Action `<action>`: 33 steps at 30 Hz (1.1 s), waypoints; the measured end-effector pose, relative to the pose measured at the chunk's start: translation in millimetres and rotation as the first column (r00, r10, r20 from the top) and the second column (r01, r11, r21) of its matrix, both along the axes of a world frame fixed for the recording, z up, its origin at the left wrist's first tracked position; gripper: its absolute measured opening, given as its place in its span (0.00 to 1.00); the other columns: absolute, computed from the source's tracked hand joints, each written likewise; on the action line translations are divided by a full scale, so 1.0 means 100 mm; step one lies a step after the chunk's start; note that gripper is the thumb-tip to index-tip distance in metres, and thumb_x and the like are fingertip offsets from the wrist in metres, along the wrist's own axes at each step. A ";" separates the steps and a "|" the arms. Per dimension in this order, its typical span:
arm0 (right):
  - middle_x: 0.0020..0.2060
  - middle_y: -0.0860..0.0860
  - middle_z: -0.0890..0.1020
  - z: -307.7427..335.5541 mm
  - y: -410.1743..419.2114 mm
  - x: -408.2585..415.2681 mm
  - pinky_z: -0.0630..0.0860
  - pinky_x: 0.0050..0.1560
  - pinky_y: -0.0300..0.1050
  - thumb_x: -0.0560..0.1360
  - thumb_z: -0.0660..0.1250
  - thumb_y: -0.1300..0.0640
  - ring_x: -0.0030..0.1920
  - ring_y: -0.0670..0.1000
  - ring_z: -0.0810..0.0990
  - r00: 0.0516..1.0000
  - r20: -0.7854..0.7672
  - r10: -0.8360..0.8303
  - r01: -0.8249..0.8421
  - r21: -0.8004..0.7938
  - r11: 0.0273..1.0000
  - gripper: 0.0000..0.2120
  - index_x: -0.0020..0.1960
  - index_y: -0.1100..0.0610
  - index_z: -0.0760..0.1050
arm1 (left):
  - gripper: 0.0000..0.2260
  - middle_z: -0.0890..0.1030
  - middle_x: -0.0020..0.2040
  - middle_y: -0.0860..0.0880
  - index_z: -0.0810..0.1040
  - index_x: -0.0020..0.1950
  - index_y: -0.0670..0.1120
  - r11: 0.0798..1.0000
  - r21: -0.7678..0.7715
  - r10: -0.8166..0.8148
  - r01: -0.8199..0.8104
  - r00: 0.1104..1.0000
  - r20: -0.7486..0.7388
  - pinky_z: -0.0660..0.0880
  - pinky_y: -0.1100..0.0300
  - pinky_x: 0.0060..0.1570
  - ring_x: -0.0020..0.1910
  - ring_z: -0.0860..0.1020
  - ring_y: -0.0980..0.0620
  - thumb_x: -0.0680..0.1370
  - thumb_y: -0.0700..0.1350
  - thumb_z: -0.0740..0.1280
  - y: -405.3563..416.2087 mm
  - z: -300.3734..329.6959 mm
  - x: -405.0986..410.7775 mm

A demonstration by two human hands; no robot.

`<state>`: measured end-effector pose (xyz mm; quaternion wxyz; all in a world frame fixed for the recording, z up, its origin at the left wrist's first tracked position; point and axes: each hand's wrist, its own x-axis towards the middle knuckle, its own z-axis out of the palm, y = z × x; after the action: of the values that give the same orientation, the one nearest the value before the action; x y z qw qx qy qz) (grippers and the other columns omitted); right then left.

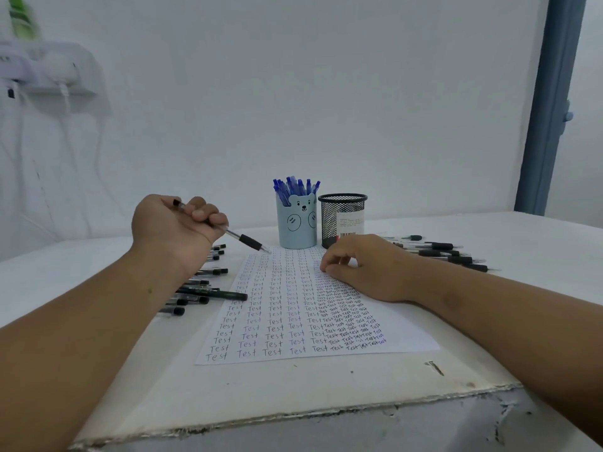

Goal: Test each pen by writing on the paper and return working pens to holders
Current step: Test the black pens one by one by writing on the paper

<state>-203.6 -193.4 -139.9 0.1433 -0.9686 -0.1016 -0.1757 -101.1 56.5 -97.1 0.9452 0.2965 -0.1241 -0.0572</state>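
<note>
A white sheet of paper [401, 334], covered in rows of the word "Test", lies in the middle of the table. My left hand [176, 226] is raised above the paper's far left corner and grips a black pen [241, 238], tip pointing right and down near the paper's top edge. My right hand [365, 267] rests on the paper's upper right part with fingers loosely curled, holding nothing. Behind the paper stand a light blue bear holder [297, 230] full of blue pens [295, 185] and a black mesh holder [342, 220].
Several black pens [195, 291] lie in a pile left of the paper, under my left forearm. Another group of black pens [447, 252] lies right of the mesh holder. The white table [293, 396] has a chipped front edge. A white wall stands behind.
</note>
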 end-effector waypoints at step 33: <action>0.32 0.45 0.77 0.01 0.13 0.02 0.67 0.35 0.37 0.78 0.67 0.50 0.36 0.47 0.73 0.905 0.415 0.089 -0.072 -0.055 0.996 0.11 0.43 0.57 0.81 | 0.10 0.83 0.44 0.38 0.75 0.53 0.40 0.953 0.288 -0.139 0.096 0.981 0.134 0.80 0.44 0.57 0.48 0.85 0.37 0.81 0.38 0.54 -0.27 -0.12 -0.24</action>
<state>-201.8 -180.6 -138.8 0.1069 -0.9063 -0.1731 -0.3705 -125.2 29.2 -108.7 0.8763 0.4228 -0.2044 -0.1077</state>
